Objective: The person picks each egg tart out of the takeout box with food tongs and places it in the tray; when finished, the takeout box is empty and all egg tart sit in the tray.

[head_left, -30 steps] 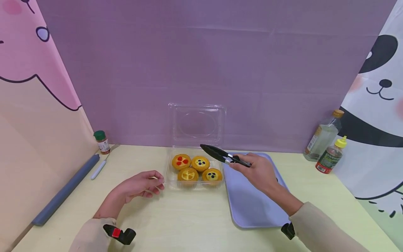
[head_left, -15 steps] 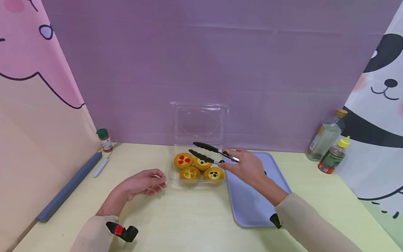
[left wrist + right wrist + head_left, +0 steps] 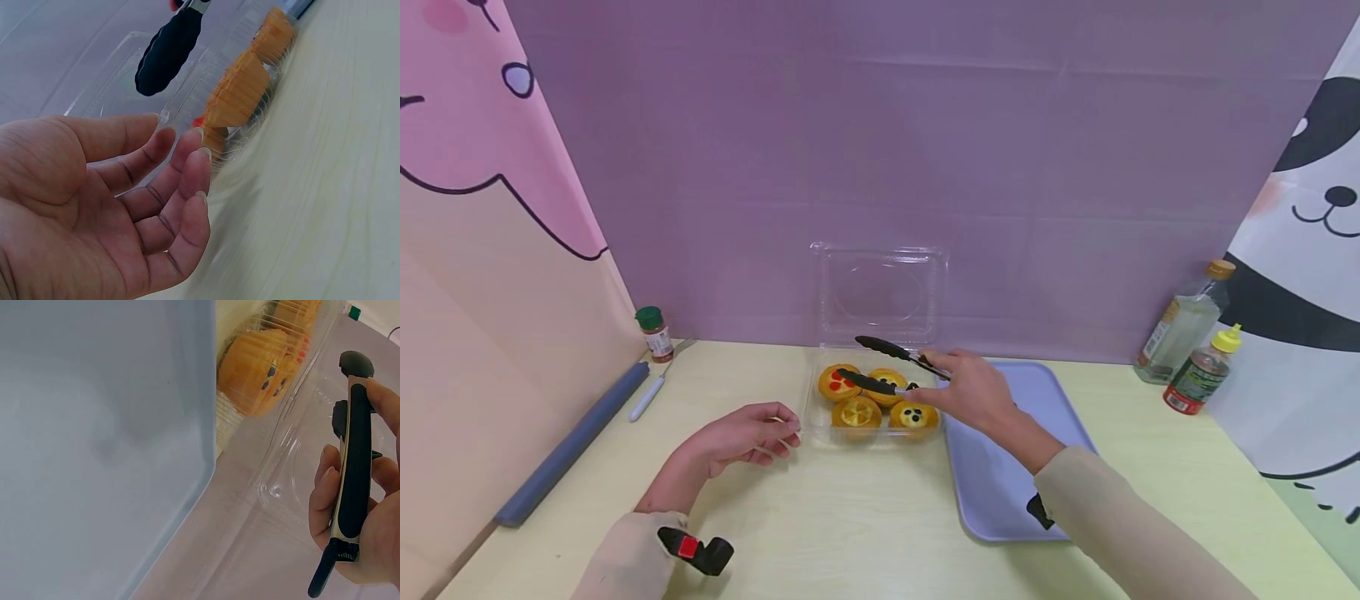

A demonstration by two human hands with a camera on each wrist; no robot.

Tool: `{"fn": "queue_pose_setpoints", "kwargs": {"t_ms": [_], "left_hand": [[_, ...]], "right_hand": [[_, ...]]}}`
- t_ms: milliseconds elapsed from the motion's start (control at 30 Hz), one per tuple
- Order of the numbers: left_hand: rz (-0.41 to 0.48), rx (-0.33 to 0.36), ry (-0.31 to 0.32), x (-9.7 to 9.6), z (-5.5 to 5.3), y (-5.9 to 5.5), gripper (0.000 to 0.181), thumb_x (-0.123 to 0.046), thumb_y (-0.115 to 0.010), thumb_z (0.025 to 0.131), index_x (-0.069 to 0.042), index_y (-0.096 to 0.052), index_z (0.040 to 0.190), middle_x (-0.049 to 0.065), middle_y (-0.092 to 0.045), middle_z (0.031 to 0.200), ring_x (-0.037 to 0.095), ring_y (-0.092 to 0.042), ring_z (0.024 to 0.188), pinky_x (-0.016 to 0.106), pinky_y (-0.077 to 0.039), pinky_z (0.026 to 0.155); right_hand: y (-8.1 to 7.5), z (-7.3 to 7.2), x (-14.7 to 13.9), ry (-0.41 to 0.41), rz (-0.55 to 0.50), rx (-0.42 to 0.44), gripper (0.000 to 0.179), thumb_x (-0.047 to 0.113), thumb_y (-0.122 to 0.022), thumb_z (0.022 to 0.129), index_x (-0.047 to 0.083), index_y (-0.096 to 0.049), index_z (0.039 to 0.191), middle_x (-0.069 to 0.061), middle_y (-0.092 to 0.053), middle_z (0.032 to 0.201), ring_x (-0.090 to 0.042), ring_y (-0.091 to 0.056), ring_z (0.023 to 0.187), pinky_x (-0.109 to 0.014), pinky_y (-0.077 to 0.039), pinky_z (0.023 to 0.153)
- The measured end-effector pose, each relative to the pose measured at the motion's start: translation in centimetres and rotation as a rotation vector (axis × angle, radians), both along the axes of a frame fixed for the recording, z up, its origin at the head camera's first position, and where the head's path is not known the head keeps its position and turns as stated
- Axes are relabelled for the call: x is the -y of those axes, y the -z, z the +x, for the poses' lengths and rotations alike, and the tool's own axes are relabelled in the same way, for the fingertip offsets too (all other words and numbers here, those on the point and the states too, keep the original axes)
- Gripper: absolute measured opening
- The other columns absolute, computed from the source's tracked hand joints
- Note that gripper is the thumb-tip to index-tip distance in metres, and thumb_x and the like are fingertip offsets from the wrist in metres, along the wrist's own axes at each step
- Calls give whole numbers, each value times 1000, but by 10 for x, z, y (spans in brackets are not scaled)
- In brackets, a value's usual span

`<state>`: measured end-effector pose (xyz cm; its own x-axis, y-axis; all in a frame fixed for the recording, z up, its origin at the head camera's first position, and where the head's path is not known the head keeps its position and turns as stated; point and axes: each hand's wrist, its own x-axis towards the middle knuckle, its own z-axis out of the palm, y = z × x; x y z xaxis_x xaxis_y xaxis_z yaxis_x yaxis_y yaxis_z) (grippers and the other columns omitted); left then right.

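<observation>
My right hand [image 3: 968, 390] grips black-tipped tongs [image 3: 880, 383], whose arms stand apart over the clear plastic box [image 3: 868, 443]. In the box sit several tarts: one with red pieces [image 3: 837, 382], one with yellow wedges [image 3: 856, 414], and two with dark berries, the front one [image 3: 913, 418] in plain sight and the back one [image 3: 886, 385] partly behind the tongs. The box's lid [image 3: 880, 287] stands raised at the back. My left hand [image 3: 748, 437] hangs with loosely bent fingers at the box's left side and holds nothing; in the left wrist view its fingertips [image 3: 199, 162] are near the box wall.
A lilac tray [image 3: 992, 492] lies right of the box, under my right forearm. Two bottles, one tall and clear [image 3: 1183, 329] and one yellow-capped [image 3: 1201, 375], stand at the right. At left are a green-capped jar [image 3: 655, 335], a white-handled fork [image 3: 651, 393] and a blue-grey bar [image 3: 576, 446].
My right hand has moved left and slightly down with the tongs, from near the tray to over the box. The tongs' arms have spread apart. My left hand stays by the box.
</observation>
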<state>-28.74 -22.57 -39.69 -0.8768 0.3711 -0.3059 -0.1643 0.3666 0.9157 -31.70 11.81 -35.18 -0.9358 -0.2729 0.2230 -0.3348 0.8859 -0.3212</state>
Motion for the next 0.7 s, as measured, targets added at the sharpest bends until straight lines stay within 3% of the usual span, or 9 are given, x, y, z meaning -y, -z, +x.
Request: {"fn": "queue_pose_setpoints", "kwargs": {"t_ms": [133,367,500,700], "left_hand": [[-2,1,-4,-1,0,0,31,-27,-56,103,-1,-55,121,11,-67,110,21,-63,92,33,-53,80],[-7,5,-10,-1,0,0,31,-25,-56,103,0,-55,122,11,-67,110,19,-63,91,32,-53,79],[-3,4,-5,0,-1,1,31,-26,-56,103,0,-55,121,10,-67,108,19,-63,91,32,-53,79],[-4,5,-16,0,-2,3,31,-27,-56,103,-2,-55,120,8,-67,107,20,-63,92,32,-53,81]], "right_hand": [[2,-3,5,9,-11,28,80,68,-71,79,33,-48,148,-11,-62,137,-26,-65,90,-31,-43,51],[5,-6,8,14,-30,28,84,72,-69,78,34,-46,149,-15,-56,146,-33,-64,115,-34,-47,59],[5,-7,10,17,-52,36,86,73,-70,77,37,-43,150,-14,-53,148,-34,-61,122,-31,-45,56],[7,-9,14,21,-46,40,88,74,-70,76,41,-40,151,-14,-53,149,-34,-65,115,-30,-41,49]]}}
